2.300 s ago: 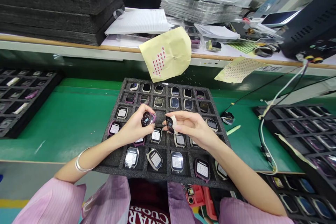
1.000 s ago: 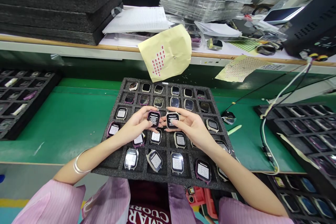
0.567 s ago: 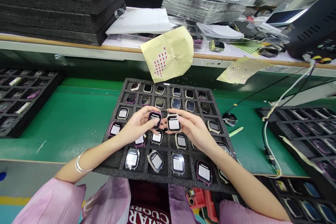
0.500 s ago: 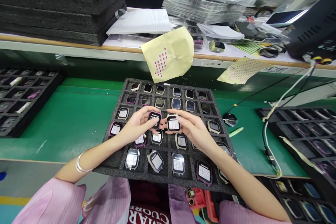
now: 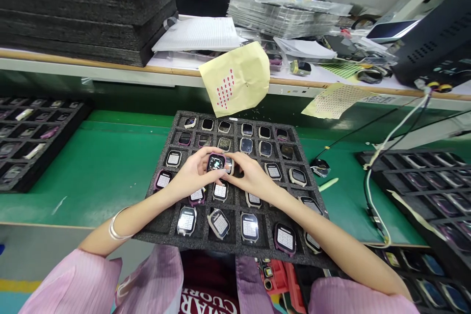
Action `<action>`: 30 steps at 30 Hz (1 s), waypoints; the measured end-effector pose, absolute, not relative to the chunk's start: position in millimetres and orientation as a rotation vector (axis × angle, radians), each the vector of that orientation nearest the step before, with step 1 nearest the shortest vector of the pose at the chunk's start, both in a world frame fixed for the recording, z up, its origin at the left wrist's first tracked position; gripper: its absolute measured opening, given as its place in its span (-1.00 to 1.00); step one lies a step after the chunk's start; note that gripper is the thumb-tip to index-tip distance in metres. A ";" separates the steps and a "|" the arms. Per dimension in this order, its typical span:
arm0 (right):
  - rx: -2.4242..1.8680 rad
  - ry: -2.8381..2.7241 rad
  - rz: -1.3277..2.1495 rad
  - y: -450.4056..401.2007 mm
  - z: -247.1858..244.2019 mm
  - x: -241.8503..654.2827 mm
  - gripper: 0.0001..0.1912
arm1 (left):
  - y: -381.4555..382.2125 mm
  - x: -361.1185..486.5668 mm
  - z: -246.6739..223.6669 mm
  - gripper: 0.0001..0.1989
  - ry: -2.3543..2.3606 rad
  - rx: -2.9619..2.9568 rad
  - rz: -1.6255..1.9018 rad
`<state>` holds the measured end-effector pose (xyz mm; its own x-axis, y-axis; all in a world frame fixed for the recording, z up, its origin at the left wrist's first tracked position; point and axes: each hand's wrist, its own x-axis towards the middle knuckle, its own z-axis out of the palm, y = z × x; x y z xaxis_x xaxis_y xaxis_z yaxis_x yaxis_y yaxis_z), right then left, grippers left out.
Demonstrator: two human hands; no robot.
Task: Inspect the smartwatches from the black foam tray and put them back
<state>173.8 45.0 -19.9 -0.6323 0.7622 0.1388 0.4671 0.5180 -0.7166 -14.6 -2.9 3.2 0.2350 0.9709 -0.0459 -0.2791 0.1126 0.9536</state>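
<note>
Above the middle of a black foam tray [image 5: 235, 251], my left hand [image 5: 193, 171] holds a purple-framed watch [image 5: 216, 162] whose lit screen shows a round dial. My right hand [image 5: 250, 174] has its fingers closed around a pale-framed watch [image 5: 229, 165], which sits right beside the purple one and is partly covered by the fingers. Rows of watches lie in the tray's compartments. Several in the nearer rows show lit white screens, such as the silver one [image 5: 249, 227], while those in the far rows have dark screens.
Other watch trays stand at the left [image 5: 22, 157] and right [image 5: 437, 196]. Behind, a shelf [image 5: 176, 74] bears stacked black foam [image 5: 91, 10], papers and plastic trays. A cable [image 5: 390, 147] hangs at the right. A person in black sits beyond.
The pale watch in my right hand has moved left, against the purple one. The purple watch's screen went from text to a dial. A lit pale watch now shows in the compartment right of my hand.
</note>
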 end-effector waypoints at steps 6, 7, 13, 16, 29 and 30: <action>-1.053 -2.715 0.353 58.0 5.1 192.4 -0.58 | -4.7 -14.3 6.6 -0.55 0.880 1.032 1.106; -1.153 -2.740 0.295 62.6 10.8 202.6 -0.67 | -4.8 -14.3 7.2 -0.55 0.891 1.034 1.108; -1.940 -2.517 0.088 95.7 12.9 269.9 -0.80 | -3.1 -13.2 3.0 -0.56 0.965 1.092 1.106; -2.035 -2.346 0.074 103.3 -3.2 284.0 -0.79 | -1.8 -12.9 -2.6 -0.54 0.990 1.139 1.090; -1.583 -1.822 0.625 99.1 -4.1 285.9 -0.61 | -1.9 -15.1 -5.3 -0.55 1.123 1.288 1.039; -1.473 -1.771 0.755 93.2 3.6 277.8 -0.62 | -1.9 -15.5 -5.9 -0.55 1.133 1.302 1.034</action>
<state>277.8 93.2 3.6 -0.1060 0.9832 0.1484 0.5737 0.1824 -0.7985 -15.5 -1.9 -5.9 0.1706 0.9848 -0.0341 0.0553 0.0250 0.9982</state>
